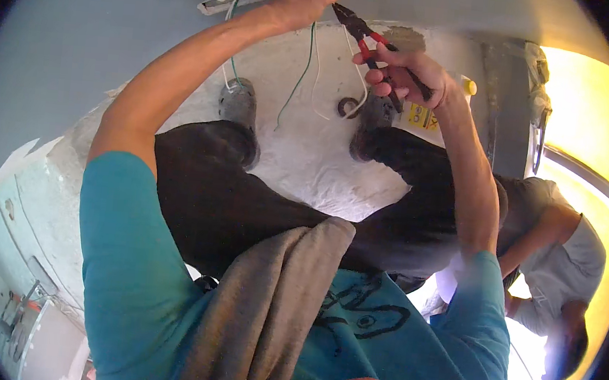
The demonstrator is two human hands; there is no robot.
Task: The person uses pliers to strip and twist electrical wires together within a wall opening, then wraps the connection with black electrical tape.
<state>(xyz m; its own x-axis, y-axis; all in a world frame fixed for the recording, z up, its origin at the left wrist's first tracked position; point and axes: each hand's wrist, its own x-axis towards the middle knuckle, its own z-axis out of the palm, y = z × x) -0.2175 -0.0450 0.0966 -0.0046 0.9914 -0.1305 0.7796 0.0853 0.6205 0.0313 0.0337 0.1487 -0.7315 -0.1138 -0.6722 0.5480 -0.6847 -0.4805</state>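
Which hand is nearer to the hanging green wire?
Left. The left hand is at the wall opening directly above the green wire, seemingly touching its top. The right hand is off to the side, holding red-handled pliers.

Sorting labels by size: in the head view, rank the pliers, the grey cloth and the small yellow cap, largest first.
1. grey cloth, though nearest the camera.
2. pliers, in the right hand.
3. yellow cap.

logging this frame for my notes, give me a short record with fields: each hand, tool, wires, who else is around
left hand: left hand raised to a slot in the grey wall, at the wires
right hand: right hand gripping the pliers
tool: red-and-black pliers, nose pointing up toward the slot
wires: green wire and white wire hang down from the slot
nearby: another person bent over at the right
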